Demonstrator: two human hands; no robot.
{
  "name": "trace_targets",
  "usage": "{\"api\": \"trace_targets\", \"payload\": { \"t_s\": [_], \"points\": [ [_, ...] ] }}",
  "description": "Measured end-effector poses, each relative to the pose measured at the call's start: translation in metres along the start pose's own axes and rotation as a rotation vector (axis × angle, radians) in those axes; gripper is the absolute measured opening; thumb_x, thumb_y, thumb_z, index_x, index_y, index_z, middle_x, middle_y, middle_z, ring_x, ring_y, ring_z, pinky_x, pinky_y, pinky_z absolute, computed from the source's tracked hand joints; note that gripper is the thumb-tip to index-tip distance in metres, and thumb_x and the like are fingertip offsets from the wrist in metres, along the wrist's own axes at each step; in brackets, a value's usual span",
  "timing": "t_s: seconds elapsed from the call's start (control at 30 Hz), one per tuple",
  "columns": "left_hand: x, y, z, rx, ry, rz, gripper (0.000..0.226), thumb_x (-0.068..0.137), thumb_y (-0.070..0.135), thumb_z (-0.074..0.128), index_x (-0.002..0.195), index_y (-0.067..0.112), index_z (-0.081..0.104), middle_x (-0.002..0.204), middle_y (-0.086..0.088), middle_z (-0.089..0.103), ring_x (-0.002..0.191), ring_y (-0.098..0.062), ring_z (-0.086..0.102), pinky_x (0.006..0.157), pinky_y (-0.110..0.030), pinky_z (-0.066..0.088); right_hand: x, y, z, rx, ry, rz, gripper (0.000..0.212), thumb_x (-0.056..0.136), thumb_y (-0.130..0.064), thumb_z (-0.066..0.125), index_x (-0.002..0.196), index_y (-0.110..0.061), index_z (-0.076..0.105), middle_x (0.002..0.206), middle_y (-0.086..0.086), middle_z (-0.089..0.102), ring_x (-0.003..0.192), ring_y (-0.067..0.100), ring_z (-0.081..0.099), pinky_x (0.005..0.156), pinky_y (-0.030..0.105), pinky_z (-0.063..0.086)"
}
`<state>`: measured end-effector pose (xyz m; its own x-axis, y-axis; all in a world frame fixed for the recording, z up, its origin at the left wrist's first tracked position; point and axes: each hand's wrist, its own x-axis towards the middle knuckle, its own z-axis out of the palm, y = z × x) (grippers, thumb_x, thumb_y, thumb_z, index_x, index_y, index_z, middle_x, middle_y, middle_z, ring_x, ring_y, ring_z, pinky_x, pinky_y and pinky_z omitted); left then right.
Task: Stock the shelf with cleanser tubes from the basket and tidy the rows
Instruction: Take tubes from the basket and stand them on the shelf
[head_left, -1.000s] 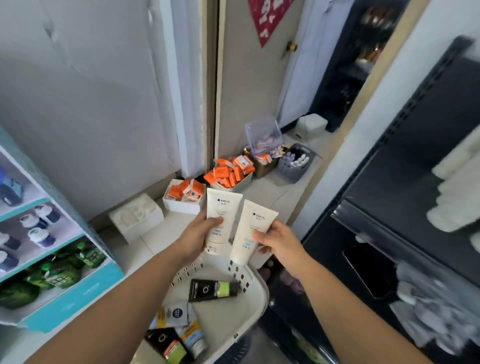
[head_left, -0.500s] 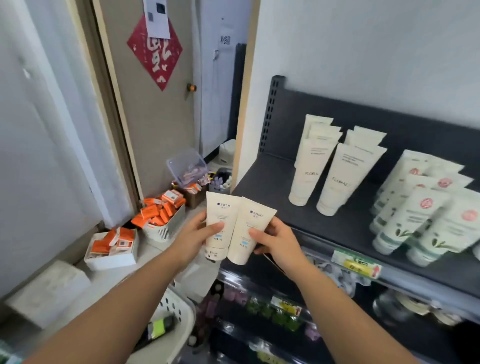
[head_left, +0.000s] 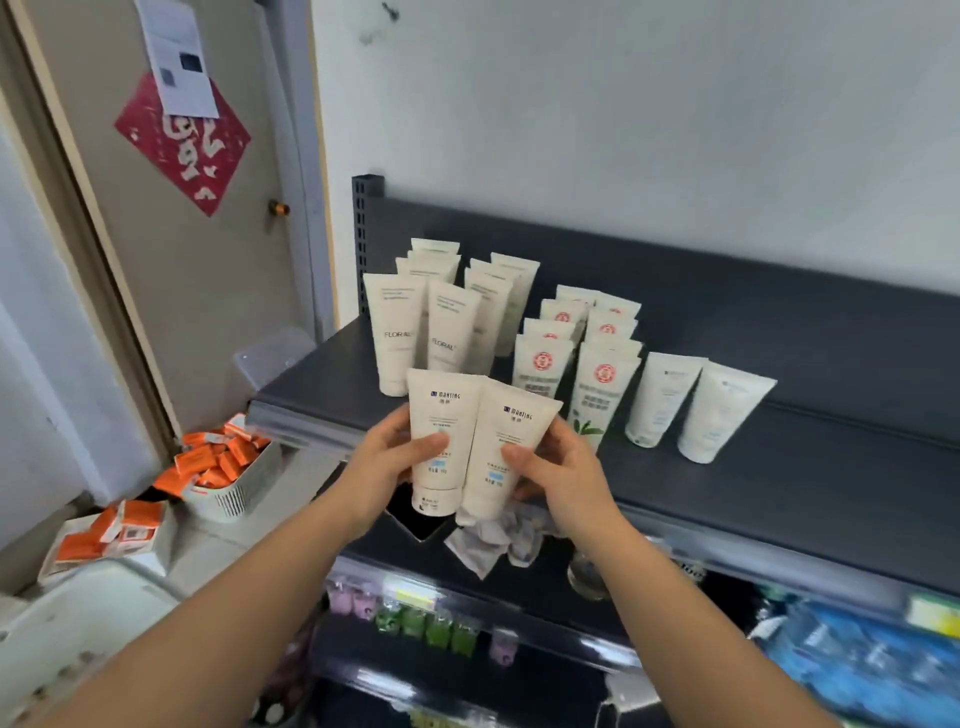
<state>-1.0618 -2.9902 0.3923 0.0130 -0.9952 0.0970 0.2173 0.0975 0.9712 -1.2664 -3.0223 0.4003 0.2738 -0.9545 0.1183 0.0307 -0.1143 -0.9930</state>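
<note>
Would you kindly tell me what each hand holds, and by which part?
Left hand grips the left tube, right hand the right tube, each around its lower half.

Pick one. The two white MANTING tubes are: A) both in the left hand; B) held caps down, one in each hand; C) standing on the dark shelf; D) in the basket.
B: the left hand grips one white plastic tube, the right hand the other tube, caps down.

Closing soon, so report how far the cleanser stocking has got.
Done: FLORAL tubes, red-seal tubes and two plain white tubes stand in rows on the shelf. In hand: the left hand holds one Manting tube, the right hand a second Manting tube, just before the shelf edge. Left: setting both down, probably by the similar white pair.
</note>
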Motion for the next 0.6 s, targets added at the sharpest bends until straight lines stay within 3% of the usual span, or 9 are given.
{"api": "trace_targets", "payload": {
  "t_s": [0.1, 0.23, 0.33, 0.4, 0.5, 0.6],
  "points": [
    [-0.001, -0.007, 0.056, 0.006, -0.041, 0.003, 0.046, 0.078, 0.015, 0.068, 0.123, 0.013, 0.059, 0.118, -0.011, 0.069, 0.109, -0.032, 0.066, 0.092, -0.048, 0.053, -0.022, -0.006, -0.055, -0.007, 0.044, -0.046, 0.028, 0.086, -0.005, 0.068, 0.110, -0.018, 0.061, 0.104, 0.002, 0.073, 0.093, 0.022, 0.071, 0.058, 0.035, 0.057],
    [0.002, -0.015, 0.123, 0.056, -0.131, -0.022, 0.045, 0.083, 0.020, 0.071, 0.125, 0.020, 0.057, 0.120, -0.004, 0.069, 0.110, -0.026, 0.066, 0.090, -0.046, 0.053, -0.046, -0.011, -0.118, -0.029, 0.134, -0.093, 0.030, 0.085, -0.004, 0.070, 0.111, -0.013, 0.061, 0.101, 0.003, 0.074, 0.089, 0.024, 0.071, 0.054, 0.033, 0.057],
    [0.005, -0.017, 0.168, 0.085, -0.198, -0.021, 0.036, 0.089, 0.014, 0.062, 0.123, 0.023, 0.056, 0.115, 0.005, 0.071, 0.106, -0.014, 0.067, 0.079, -0.028, 0.056, -0.059, -0.016, -0.160, -0.046, 0.195, -0.130, 0.037, 0.077, -0.013, 0.071, 0.113, -0.011, 0.061, 0.102, 0.005, 0.073, 0.090, 0.025, 0.071, 0.054, 0.034, 0.056],
    [0.009, -0.020, 0.191, 0.125, -0.226, -0.010, 0.036, 0.090, 0.013, 0.061, 0.124, 0.023, 0.055, 0.115, 0.008, 0.070, 0.106, -0.009, 0.066, 0.080, -0.024, 0.056, -0.064, -0.018, -0.183, -0.061, 0.232, -0.142, 0.037, 0.076, -0.015, 0.072, 0.112, -0.012, 0.062, 0.103, 0.004, 0.073, 0.091, 0.023, 0.071, 0.056, 0.032, 0.056],
    [0.022, -0.026, 0.214, 0.222, -0.171, 0.048, 0.039, 0.089, 0.016, 0.066, 0.126, 0.023, 0.056, 0.116, 0.008, 0.069, 0.106, -0.004, 0.065, 0.085, -0.025, 0.055, -0.060, -0.018, -0.206, -0.126, 0.268, -0.168, 0.031, 0.084, -0.007, 0.073, 0.111, -0.018, 0.062, 0.105, 0.003, 0.072, 0.096, 0.025, 0.068, 0.060, 0.030, 0.056],
    [0.038, -0.034, 0.230, 0.257, -0.069, 0.069, 0.037, 0.089, 0.016, 0.067, 0.124, 0.021, 0.057, 0.114, 0.010, 0.068, 0.100, 0.001, 0.065, 0.085, -0.023, 0.055, -0.050, -0.011, -0.220, -0.227, 0.276, -0.148, 0.030, 0.085, -0.013, 0.072, 0.110, -0.026, 0.062, 0.106, -0.004, 0.072, 0.099, 0.021, 0.066, 0.070, 0.038, 0.059]
  ]
}}
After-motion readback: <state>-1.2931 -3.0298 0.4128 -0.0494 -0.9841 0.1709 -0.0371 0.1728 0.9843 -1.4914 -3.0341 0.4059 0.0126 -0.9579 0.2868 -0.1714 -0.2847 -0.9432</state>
